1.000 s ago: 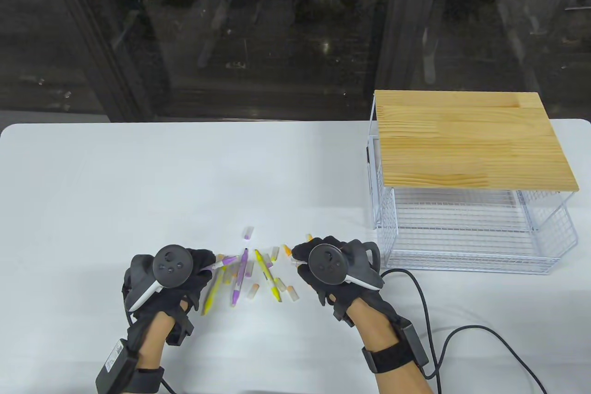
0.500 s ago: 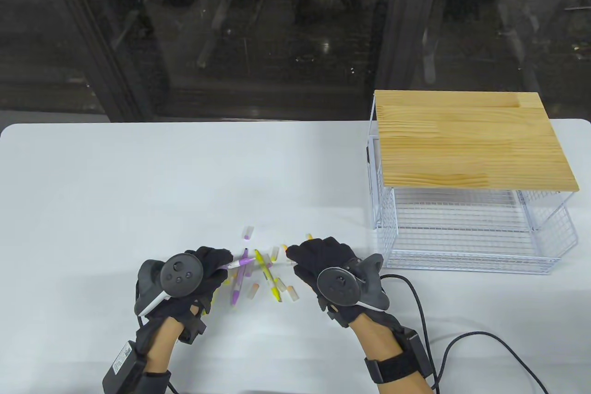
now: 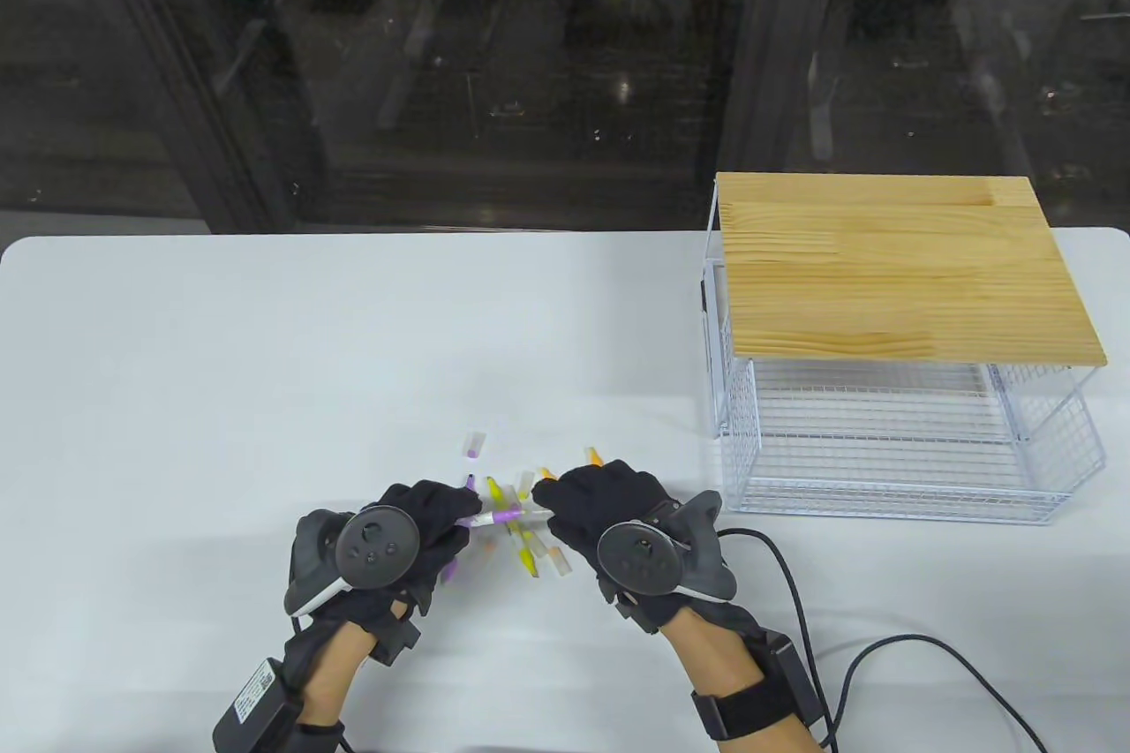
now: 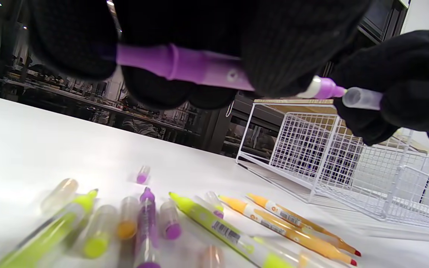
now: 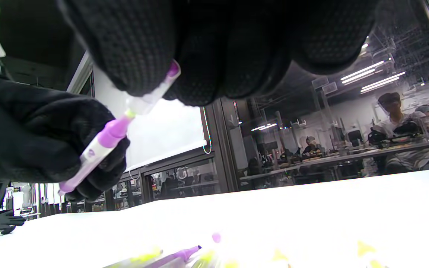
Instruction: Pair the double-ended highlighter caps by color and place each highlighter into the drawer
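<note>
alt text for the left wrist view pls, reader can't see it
The left hand grips a purple highlighter while the right hand brings a clear cap up to its tip, not yet on. Below on the white table lie loose yellow, orange and purple highlighters and caps, with a white wire drawer behind.

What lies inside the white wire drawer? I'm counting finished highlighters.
The white wire drawer shows only bare mesh, no highlighters. Its back part sits under the wooden top board, hidden from view.
</note>
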Tool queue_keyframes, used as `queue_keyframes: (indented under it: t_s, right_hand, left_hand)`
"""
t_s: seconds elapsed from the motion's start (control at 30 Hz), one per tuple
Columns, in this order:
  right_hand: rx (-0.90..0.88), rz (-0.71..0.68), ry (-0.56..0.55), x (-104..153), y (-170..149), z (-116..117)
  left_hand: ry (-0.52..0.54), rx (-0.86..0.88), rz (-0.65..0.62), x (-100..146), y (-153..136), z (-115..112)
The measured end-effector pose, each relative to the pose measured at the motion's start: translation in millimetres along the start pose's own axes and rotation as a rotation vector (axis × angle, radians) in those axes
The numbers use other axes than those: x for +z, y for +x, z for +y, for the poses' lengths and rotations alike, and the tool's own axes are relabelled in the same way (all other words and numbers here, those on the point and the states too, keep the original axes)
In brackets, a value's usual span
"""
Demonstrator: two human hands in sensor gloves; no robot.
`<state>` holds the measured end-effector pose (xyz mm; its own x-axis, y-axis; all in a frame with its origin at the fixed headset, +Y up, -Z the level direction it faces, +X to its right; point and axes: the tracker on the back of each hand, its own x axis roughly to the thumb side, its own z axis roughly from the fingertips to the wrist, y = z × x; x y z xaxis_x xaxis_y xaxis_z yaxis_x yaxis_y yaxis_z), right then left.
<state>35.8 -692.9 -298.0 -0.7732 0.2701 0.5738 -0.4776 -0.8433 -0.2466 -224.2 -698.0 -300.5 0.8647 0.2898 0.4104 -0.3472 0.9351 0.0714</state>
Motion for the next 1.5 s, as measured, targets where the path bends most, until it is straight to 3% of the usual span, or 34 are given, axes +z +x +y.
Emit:
queue_keyframes:
  t_s: [0.97,1.5]
  right_hand:
    - [-0.009,-0.016,0.075,0,2,5]
    - [0.071,-0.01,0.086,-3,11,7]
  left_hand:
    - [0.034,-0.091,-0.117,0,28,-8]
    - [0.04,-0.065,-0.097,-4,29,-12]
